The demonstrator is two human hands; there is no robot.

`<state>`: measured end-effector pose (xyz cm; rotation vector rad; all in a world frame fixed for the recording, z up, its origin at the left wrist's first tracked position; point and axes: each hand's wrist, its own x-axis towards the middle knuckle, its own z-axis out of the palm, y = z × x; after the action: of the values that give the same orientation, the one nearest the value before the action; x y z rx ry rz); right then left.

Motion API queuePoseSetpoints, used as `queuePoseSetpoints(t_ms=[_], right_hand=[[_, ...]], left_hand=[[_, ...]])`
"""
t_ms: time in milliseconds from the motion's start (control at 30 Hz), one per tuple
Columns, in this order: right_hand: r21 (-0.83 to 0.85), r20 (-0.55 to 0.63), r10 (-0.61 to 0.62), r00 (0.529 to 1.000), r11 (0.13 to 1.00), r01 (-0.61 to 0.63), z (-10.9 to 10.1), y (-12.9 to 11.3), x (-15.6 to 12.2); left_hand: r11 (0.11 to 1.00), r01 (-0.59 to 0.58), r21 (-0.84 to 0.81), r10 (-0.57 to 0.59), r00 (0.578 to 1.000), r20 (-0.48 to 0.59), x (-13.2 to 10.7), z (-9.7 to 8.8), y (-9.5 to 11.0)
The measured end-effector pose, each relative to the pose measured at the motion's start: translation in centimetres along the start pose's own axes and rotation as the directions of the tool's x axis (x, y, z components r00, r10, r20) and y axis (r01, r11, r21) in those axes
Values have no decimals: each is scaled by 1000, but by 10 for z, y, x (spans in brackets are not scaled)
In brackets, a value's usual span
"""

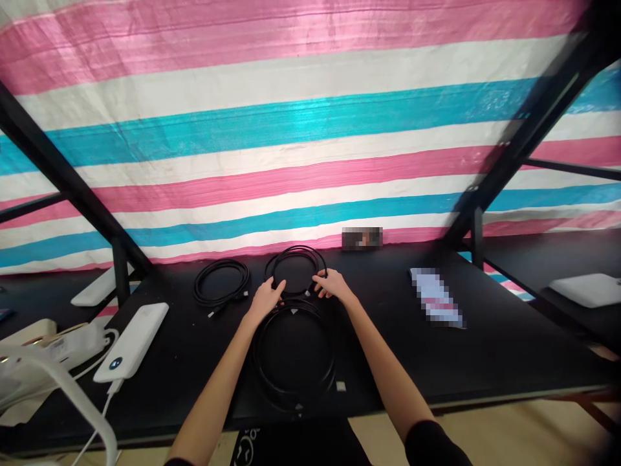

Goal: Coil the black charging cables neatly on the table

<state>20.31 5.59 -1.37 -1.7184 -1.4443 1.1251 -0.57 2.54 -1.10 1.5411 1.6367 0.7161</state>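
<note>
A small coil of black cable point(301, 247) is held at the back middle of the black table. My left hand point(268, 298) grips its left side, thumb and fingers closed on the cable. On the opposite side my right hand point(334, 285) has its fingers curled round the coil, near a pale connector end. Just in front of both hands lies a larger black cable coil point(332, 349), with a light connector point(341, 386) at its lower right. A third coil of black cable point(213, 303) rests to the left of my left hand, its two plug ends pointing outward.
A white power bank point(133, 340) with a plugged-in cable lies at the left, beside white power strips point(80, 343). At the right is a blurred phone point(436, 298); a small blurred box point(362, 239) stands at the back. Striped sheeting point(291, 123) hangs behind the black table point(388, 349).
</note>
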Motion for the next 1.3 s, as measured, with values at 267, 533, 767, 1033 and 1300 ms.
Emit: queuePoseSetpoints(t_ms=[267, 533, 767, 1033, 1300], right_hand=[[133, -160, -76, 984, 986, 98, -4, 3, 4], [274, -301, -169, 938, 927, 255, -11, 1, 9], [428, -322, -88, 943, 875, 227, -8, -1, 11], [359, -356, -100, 929, 904, 235, -9, 1, 8], [96, -435, -162, 886, 970, 224, -9, 10, 12]], left_hand=[[984, 60, -170, -25, 978, 205, -15, -21, 4], [999, 1, 42, -2, 1000, 30, -12, -22, 3], [998, 27, -48, -29, 998, -57, -1, -13, 0], [964, 71, -257, -31, 987, 157, -3, -1, 5], [986, -123, -111, 155, 922, 355, -12, -18, -3]])
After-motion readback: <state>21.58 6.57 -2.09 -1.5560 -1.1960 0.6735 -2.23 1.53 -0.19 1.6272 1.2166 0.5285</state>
